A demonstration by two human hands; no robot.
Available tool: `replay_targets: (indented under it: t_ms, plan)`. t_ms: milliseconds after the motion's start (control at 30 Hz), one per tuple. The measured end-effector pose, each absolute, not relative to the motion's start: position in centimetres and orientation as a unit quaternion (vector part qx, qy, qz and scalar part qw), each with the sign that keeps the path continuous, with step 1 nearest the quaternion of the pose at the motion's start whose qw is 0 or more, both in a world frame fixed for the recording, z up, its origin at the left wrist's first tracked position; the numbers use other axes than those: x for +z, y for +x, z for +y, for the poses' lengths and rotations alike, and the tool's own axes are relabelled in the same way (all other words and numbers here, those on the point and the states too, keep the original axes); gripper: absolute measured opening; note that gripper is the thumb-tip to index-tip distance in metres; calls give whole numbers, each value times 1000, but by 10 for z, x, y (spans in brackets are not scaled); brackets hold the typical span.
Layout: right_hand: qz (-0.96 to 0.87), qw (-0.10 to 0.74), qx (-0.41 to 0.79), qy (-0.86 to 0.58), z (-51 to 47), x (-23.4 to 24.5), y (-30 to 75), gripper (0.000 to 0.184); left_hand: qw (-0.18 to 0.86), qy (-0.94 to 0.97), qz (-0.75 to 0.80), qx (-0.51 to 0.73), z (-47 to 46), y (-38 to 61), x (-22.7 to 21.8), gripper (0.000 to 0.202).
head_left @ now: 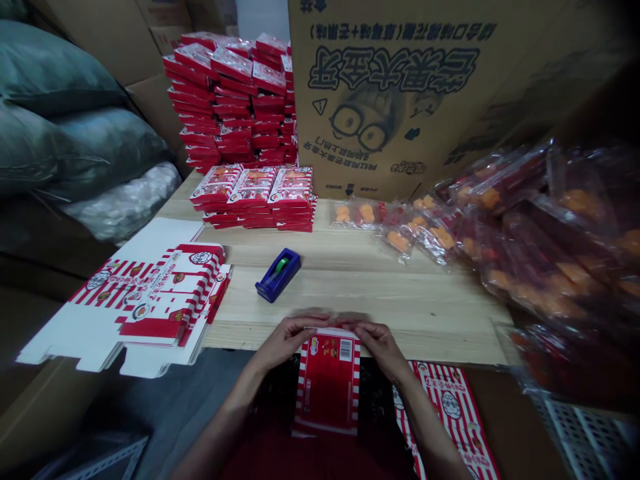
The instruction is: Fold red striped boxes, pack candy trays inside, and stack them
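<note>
A red box with white-striped edges and a barcode [329, 383] is held upright close to my body, just off the table's near edge. My left hand [290, 339] grips its upper left corner, and my right hand [375, 341] grips the upper right corner. The fingertips of both hands meet along the top edge and are slightly blurred. A blue tape dispenser [278, 275] with a green roll lies on the table beyond my left hand. Flat red-and-white printed cartons [165, 293] are piled at the table's left edge.
Finished-looking red boxes [255, 187] sit in short stacks, with a taller stack [230, 100] behind. A large brown carton [395, 100] stands at the back. Clear packets with orange pieces [540, 267] heap up on the right. More striped card [453, 407] lies below my right forearm.
</note>
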State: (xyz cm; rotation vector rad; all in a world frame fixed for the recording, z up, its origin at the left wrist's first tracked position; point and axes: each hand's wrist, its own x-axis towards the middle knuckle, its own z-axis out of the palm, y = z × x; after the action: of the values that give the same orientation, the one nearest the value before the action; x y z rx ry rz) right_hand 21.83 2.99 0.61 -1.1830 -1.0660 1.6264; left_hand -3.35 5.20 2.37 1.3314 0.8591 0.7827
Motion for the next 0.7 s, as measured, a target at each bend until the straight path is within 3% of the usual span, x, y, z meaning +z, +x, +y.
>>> replay_targets:
  t_ms: [267, 700]
  plan:
    - [-495, 331, 678, -432, 43, 38, 226, 36, 650, 586, 395, 280, 65, -33, 44, 37]
    - [-475, 321, 690, -442, 60, 15, 222, 36, 556, 658, 452, 230, 81, -27, 36, 37]
